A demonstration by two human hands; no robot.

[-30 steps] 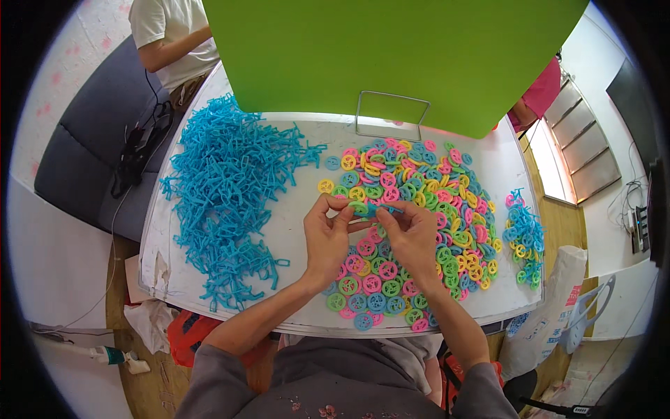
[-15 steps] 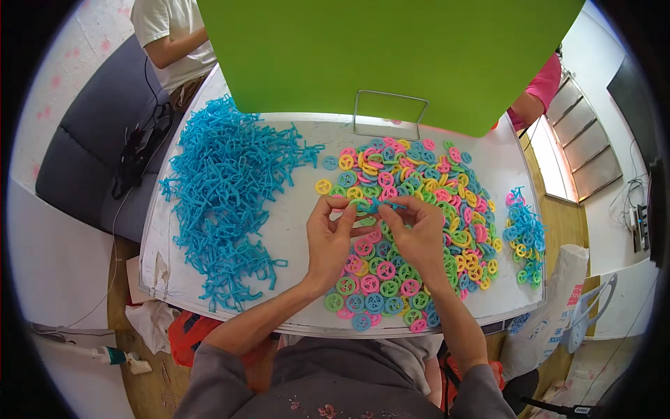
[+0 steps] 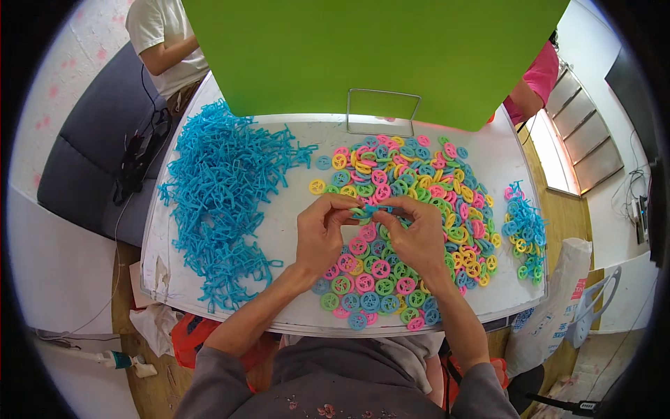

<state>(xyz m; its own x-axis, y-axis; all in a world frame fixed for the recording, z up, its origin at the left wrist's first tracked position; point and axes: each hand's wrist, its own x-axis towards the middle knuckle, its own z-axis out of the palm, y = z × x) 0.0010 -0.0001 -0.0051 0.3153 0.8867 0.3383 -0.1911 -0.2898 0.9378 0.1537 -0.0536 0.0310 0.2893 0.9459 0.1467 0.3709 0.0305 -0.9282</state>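
Above the heap of small spoked plastic wheels, both hands meet in front of me. My left hand pinches a green plastic wheel between thumb and fingertips. Closed on a blue forked plastic piece is my right hand; the piece touches the wheel, but fingers hide how the two fit together. Pink, blue, green and yellow wheels lie beneath and around my hands. On the left side of the table rises a large tangled pile of similar blue plastic pieces.
Blue pieces joined with coloured wheels form a small pile by the right edge of the white table. A green panel with a wire stand blocks the far side. Two other people are partly visible behind it, left and right.
The wheel and the blue piece stay between my fingertips, with a slight shift of both hands and grip. The whole view has moved a little.
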